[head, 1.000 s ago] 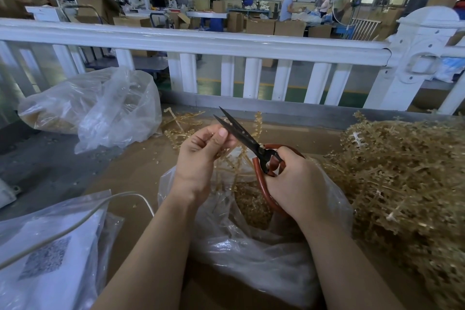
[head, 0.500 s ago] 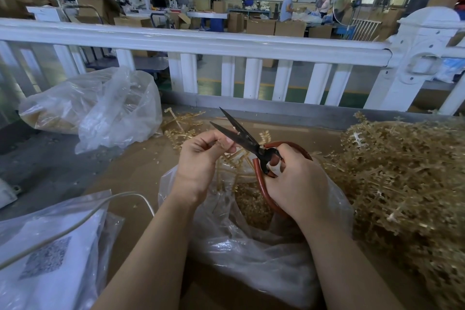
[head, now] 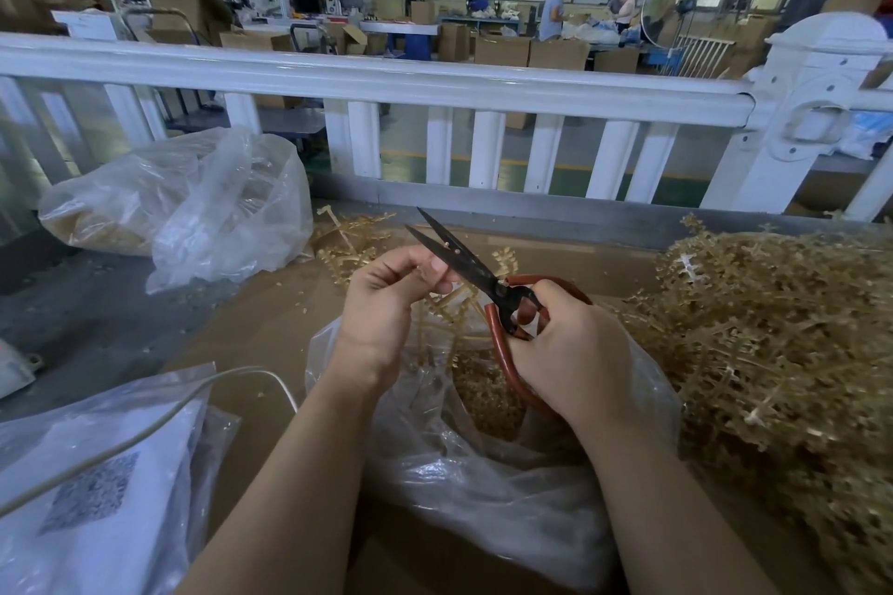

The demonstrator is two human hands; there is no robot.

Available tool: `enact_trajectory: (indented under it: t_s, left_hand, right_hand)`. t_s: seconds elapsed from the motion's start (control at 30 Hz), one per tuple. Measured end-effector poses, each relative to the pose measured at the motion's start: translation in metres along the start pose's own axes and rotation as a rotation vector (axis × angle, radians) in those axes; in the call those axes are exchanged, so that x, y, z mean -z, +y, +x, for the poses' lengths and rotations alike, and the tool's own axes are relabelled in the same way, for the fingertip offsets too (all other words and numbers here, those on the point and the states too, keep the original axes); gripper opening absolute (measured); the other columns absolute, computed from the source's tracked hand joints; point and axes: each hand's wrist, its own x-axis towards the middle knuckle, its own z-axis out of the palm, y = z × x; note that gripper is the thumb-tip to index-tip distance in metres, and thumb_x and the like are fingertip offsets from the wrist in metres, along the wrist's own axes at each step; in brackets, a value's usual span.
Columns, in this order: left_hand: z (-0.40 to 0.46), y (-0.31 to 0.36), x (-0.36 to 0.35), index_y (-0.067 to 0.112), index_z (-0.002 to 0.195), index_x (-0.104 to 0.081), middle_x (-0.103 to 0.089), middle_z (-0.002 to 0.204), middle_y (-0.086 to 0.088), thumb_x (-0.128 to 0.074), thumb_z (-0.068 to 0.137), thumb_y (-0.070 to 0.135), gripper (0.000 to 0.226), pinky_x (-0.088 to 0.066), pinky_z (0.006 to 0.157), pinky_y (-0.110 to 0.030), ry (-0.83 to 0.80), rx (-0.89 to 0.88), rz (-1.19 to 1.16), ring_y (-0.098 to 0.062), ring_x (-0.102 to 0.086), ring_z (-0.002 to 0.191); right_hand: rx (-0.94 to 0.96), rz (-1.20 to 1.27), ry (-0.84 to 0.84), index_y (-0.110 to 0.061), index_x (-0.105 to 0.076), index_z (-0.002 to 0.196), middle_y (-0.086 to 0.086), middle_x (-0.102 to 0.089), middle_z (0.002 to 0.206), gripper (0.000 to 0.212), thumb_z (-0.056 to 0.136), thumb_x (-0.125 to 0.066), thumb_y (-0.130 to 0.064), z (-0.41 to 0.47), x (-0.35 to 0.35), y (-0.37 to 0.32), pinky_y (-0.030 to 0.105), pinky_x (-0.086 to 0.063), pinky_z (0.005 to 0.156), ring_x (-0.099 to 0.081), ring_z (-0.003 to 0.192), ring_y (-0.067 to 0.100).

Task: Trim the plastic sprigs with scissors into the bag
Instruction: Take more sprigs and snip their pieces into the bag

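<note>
While the left hand (head: 386, 304) pinches a sprig (head: 447, 309) between thumb and fingertips at frame centre, the right hand (head: 570, 353) grips the scissors (head: 464, 259) by their red handles. The blades stand slightly parted, tips pointing toward 11 o'clock, just beside the left thumb. Whether a blade touches the sprig cannot be told; the left fingers hide the contact point. Directly below both hands sits the bag (head: 483, 488), mouth open, with clippings (head: 483, 387) inside; its right side is covered by the right wrist. At 3 o'clock lies the pile (head: 783, 353) of sprigs, cut off by the frame edge. At 10 o'clock rests a second bag (head: 193, 208), contents blurred through the film.
</note>
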Motion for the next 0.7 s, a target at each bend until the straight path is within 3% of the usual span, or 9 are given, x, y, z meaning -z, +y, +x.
enact_trajectory:
  t_s: [0.1,0.2,0.33,0.5,0.7]
  left_hand:
    - [-0.0004,-0.0002,0.0009,0.004,0.080,-0.066,-0.064,0.075,-0.008,-0.055,0.091,-0.003,0.017,-0.050,0.077,-0.025,0.010,-0.027,0.054,-0.017,-0.057,0.073]
    - [-0.0013,-0.0004,-0.0010,0.011,0.085,-0.069,-0.069,0.075,0.000,-0.053,0.091,-0.009,0.026,-0.050,0.072,-0.021,0.007,-0.059,0.127,-0.013,-0.059,0.074]
    - [-0.0016,-0.0015,-0.0038,0.007,0.088,-0.067,-0.067,0.075,-0.001,-0.054,0.091,-0.009,0.021,-0.050,0.073,-0.023,-0.008,-0.079,0.251,-0.012,-0.060,0.074]
    - [-0.0027,0.0002,-0.0062,0.006,0.089,-0.066,-0.064,0.078,-0.006,-0.053,0.091,-0.009,0.020,-0.048,0.072,-0.021,-0.025,-0.081,0.241,-0.011,-0.057,0.073]
    - [-0.0020,-0.0011,-0.0049,-0.009,0.093,-0.062,-0.058,0.084,-0.020,-0.053,0.092,-0.007,0.009,-0.046,0.072,-0.024,-0.041,-0.094,0.210,-0.017,-0.053,0.075]
  right_hand:
    - [0.009,-0.021,0.006,-0.021,-0.061,0.076,-0.010,-0.059,0.064,0.042,0.085,-0.051,-0.061,0.0005,0.0003,-0.0013,0.023,-0.052,0.052,-0.054,0.054,0.008]
    - [0.021,-0.037,0.016,-0.023,-0.059,0.077,-0.014,-0.053,0.064,0.041,0.085,-0.049,-0.062,0.0013,0.0014,-0.0023,0.009,-0.034,0.052,-0.047,0.052,0.004]
    - [0.017,-0.040,0.020,-0.025,-0.057,0.079,-0.016,-0.053,0.065,0.038,0.085,-0.050,-0.062,0.0017,0.0027,-0.0035,0.004,-0.024,0.056,-0.047,0.052,0.003]
    - [0.009,-0.002,-0.013,-0.028,-0.052,0.079,-0.016,-0.053,0.067,0.036,0.084,-0.049,-0.063,0.0009,0.0021,-0.0021,0.010,-0.037,0.055,-0.050,0.055,0.003]
    - [0.011,0.046,-0.047,-0.021,-0.062,0.085,-0.011,-0.062,0.072,0.041,0.086,-0.050,-0.060,0.0011,0.0019,-0.0018,0.017,-0.050,0.060,-0.059,0.061,0.008]
